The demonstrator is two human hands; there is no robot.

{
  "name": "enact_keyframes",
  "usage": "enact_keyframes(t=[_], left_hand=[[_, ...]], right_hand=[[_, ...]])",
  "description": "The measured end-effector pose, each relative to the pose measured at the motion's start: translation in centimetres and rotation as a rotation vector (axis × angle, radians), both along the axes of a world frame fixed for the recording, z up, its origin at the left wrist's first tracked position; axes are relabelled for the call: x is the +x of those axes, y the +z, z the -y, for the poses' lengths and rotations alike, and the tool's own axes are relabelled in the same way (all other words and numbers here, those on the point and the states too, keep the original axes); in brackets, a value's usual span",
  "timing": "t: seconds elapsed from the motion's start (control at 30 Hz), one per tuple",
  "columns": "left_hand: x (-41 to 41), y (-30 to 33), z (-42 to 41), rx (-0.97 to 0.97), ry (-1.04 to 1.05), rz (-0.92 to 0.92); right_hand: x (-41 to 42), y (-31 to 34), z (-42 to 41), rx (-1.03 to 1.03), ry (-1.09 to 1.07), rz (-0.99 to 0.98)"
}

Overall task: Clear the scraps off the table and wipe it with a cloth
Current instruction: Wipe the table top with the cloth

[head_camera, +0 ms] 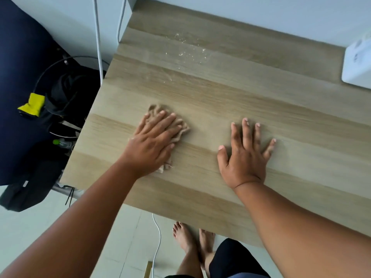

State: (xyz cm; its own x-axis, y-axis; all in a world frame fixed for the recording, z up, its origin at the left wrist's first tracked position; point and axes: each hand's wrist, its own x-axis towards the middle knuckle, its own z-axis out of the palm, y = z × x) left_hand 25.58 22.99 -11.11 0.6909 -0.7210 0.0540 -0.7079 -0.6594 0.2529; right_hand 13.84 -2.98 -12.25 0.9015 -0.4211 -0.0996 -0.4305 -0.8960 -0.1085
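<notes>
A crumpled beige cloth [181, 128] lies on the light wooden table [230, 93], left of its middle. My left hand [153, 144] presses flat on top of the cloth, fingers spread, and covers most of it. My right hand [244, 157] rests palm down on the bare wood to the right, fingers apart, holding nothing. Pale crumbs [188, 54] are scattered farther back on the table, well beyond both hands.
A white device [357, 63] stands at the table's far right edge. White cables [98, 37] hang down the wall left of the table. Dark bags and a yellow item [32, 105] lie on the floor at left. Bare feet [192, 241] and a cable are below the front edge.
</notes>
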Motion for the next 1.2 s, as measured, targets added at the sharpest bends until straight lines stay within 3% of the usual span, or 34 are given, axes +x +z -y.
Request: enact_keyframes(t=[0.17, 0.3, 0.4, 0.5, 0.57, 0.67, 0.77, 0.9, 1.1, 1.2], left_hand=[[5.3, 0.3, 0.3, 0.022, 0.493, -0.08], [9.8, 0.1, 4.9, 0.074, 0.733, -0.17], [10.1, 0.1, 9.1, 0.131, 0.677, -0.207], [5.2, 0.5, 12.9, 0.116, 0.36, -0.143], [1.1, 0.5, 12.9, 0.067, 0.192, -0.084], [-1.5, -0.2, 9.0, 0.015, 0.115, -0.027], [0.0, -0.3, 4.0, -0.003, 0.158, -0.044], [5.7, 0.3, -0.3, 0.025, 0.428, -0.097], [14.0, 0.1, 2.3, 0.068, 0.726, -0.123], [15.8, 0.0, 5.5, 0.124, 0.743, -0.147]], right_hand=[[0.2, -0.1, 0.0, -0.016, 0.003, -0.003], [0.1, -0.2, 0.1, -0.027, 0.011, 0.006], [0.1, 0.0, 0.2, -0.023, 0.013, -0.005], [0.0, 0.2, 0.1, -0.016, 0.009, -0.001], [0.0, 0.4, 0.1, 0.0, 0.002, 0.009], [0.1, 0.3, 0.1, 0.003, -0.001, 0.012], [0.1, 0.1, 0.1, -0.001, -0.002, 0.009], [0.1, 0.1, 0.0, -0.01, 0.001, 0.018], [0.1, -0.3, 0.1, -0.036, 0.009, 0.045], [0.2, -0.2, 0.1, -0.037, 0.011, 0.028]])
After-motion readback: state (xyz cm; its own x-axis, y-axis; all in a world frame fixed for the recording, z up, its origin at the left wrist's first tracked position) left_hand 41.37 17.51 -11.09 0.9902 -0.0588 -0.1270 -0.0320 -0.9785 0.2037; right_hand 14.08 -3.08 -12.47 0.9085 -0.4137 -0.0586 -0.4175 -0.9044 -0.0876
